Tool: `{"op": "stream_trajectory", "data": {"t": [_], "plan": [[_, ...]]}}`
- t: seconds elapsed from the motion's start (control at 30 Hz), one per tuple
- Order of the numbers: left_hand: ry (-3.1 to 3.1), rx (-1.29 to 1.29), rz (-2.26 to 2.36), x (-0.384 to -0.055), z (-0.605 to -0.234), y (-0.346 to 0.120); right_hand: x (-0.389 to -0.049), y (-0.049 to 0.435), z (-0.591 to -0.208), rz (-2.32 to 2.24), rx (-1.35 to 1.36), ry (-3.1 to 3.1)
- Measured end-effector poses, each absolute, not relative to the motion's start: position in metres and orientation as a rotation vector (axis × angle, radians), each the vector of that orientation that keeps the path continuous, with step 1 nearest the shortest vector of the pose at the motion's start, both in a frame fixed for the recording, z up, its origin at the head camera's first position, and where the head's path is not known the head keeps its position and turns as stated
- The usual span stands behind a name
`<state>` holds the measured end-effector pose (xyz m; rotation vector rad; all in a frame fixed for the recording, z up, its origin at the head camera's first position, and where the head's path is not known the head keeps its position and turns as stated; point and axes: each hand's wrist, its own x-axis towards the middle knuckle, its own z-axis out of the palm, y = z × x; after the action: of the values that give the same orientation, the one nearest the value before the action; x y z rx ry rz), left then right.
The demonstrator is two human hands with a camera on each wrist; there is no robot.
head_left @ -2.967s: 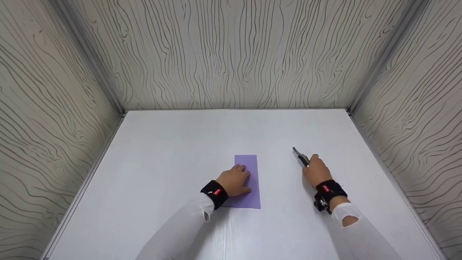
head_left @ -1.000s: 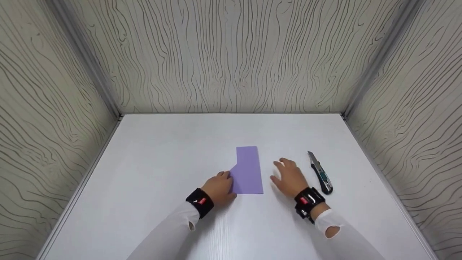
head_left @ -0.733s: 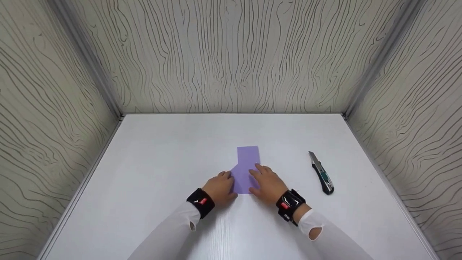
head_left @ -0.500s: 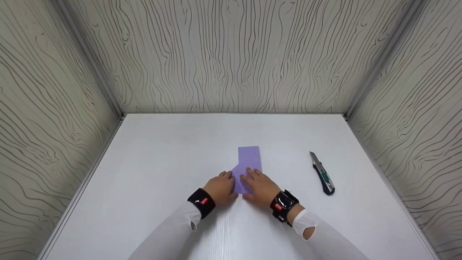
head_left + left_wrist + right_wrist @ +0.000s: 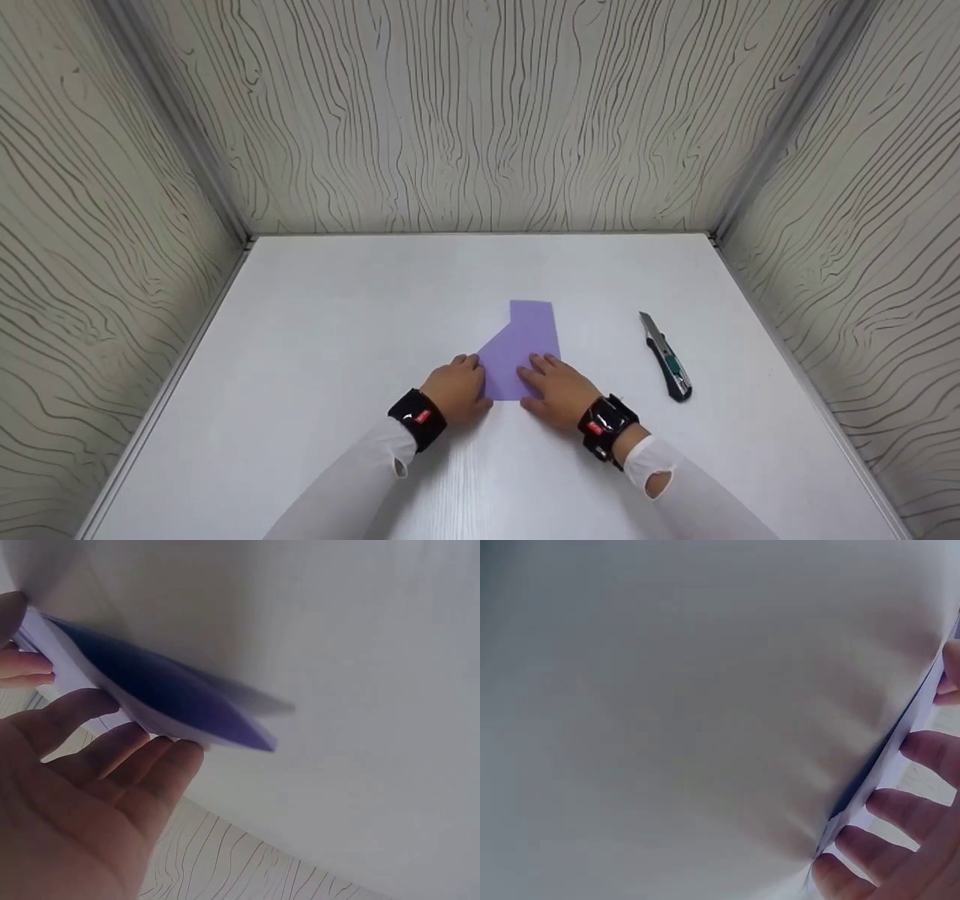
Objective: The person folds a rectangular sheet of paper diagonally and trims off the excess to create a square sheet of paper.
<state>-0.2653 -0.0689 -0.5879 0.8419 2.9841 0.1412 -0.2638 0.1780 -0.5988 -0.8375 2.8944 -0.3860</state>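
Note:
A folded sheet of purple paper [image 5: 504,367] lies on the white table, with a slanted edge at its upper left and a narrow strip pointing away. My left hand [image 5: 451,391] rests on its left side, thumb near the bottom corner. On its right side, my right hand [image 5: 562,391] presses with fingers spread. In the left wrist view the paper's layers gape at one end, with a dark hollow inside the fold [image 5: 225,714]. The right wrist view has several fingertips along the paper's edge [image 5: 891,754]. Right of my right hand lies a utility knife [image 5: 667,360], blade out.
The white table [image 5: 360,300] is enclosed by wood-grain patterned panels [image 5: 480,112] at the back and both sides. Grey metal posts [image 5: 172,120] stand in the back corners. Each wrist wears a black strap [image 5: 418,420].
My right hand has put down the utility knife and moved left onto the paper. The paper's upper strip has shifted right, and more of its slanted left part shows.

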Motion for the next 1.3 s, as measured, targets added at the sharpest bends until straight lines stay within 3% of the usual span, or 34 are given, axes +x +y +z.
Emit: {"op": "stream_trajectory", "data": {"t": [0.67,0.87,1.3], "plan": [[2.921,0.739,0.323,-0.273,-0.577,-0.075,-0.268,0.236,-0.59,-0.462,-0.66,2.974],[2.909,0.739,0.363,-0.275,-0.575,-0.076,-0.271,0.228,-0.586,-0.576,-0.586,2.975],[2.821,0.702,0.58,-0.274,-0.574,-0.071,-0.277,0.188,-0.575,-1.132,-0.138,2.741]]}}
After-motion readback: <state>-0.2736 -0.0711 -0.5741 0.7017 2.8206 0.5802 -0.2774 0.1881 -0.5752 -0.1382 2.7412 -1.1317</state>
